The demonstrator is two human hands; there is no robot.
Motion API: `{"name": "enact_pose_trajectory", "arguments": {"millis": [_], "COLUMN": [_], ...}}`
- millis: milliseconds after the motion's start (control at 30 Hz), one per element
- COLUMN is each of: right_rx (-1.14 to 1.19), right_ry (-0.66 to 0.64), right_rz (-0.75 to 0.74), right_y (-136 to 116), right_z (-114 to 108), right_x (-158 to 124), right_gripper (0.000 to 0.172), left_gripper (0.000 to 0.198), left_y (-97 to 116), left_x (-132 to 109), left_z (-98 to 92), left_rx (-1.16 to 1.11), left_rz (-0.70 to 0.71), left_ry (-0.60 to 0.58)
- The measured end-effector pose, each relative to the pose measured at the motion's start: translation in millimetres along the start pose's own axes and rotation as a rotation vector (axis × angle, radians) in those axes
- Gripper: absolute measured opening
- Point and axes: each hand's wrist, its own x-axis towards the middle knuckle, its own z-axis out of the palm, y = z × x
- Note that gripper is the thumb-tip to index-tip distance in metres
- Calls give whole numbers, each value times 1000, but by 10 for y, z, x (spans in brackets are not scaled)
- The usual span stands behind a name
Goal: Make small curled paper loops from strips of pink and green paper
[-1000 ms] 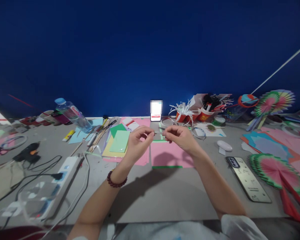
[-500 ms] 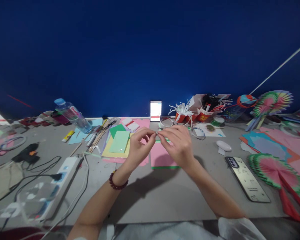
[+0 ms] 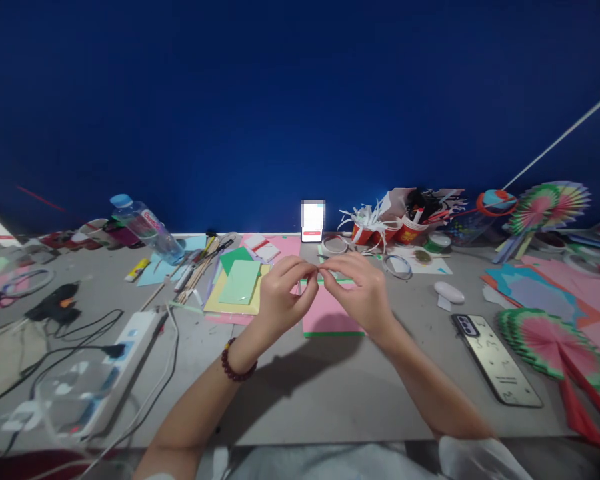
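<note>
- We are holding the fingertips of our left hand (image 3: 285,290) and right hand (image 3: 363,290) close together, thumbs and forefingers curling inward; whether they are pinching anything, we cannot tell, since our fingers are hiding that spot.
- We are working, it seems, at a fine two-handed fingertip step, so the next move is probably calling for steady wrists and light, even pressure.
- Under our hands, the flat pink paper sheet with green edging (image 3: 327,317) is lying on the grey tabletop (image 3: 300,420), nearest our fingers and partly in their shadow.
- On our left wrist we are wearing a dark red beaded bracelet (image 3: 237,363).
- Beside our left hand, a pale green paper rectangle (image 3: 241,282) is lying over a yellow sheet (image 3: 217,307).
- Beyond our fingertips, a lit phone (image 3: 312,227) is standing upright against the blue wall (image 3: 300,120).
- Farther right, a pleated pink paper fan with green trim (image 3: 540,333) is lying beside a pale-backed phone (image 3: 500,367).
</note>
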Motion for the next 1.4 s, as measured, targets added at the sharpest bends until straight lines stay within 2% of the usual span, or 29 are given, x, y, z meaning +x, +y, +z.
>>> {"name": "enact_pose_trajectory", "arguments": {"millis": [367,833,967,1133,1233,1300,1400], "right_rx": [-3,57,20,-56,80,284,681], "right_ry": [-19,-52,-30,63,71,59,57], "right_rz": [44,85,76,70,212,388,697], "right_y": [-3,-9,4,-12,14,66,180], "right_z": [-4,-31,-7,29,22,17,36], "right_x": [8,42,19,-6,15,44,95], "right_gripper": [18,15,14,13,10,7,14], "left_gripper": [10,10,9,8,9,10,10], "left_y": [-21,-9,-23,-32,-15,-12,-44], "left_x": [-19,6,-19,-28,-15,-9,-16], "left_z": [17,2,20,54,65,68,76], "left_rx": [39,30,20,-11,-52,-98,-263], "left_rz": [-5,-9,8,37,24,-28,-191], "left_ry": [-2,-4,10,52,102,139,202]}}
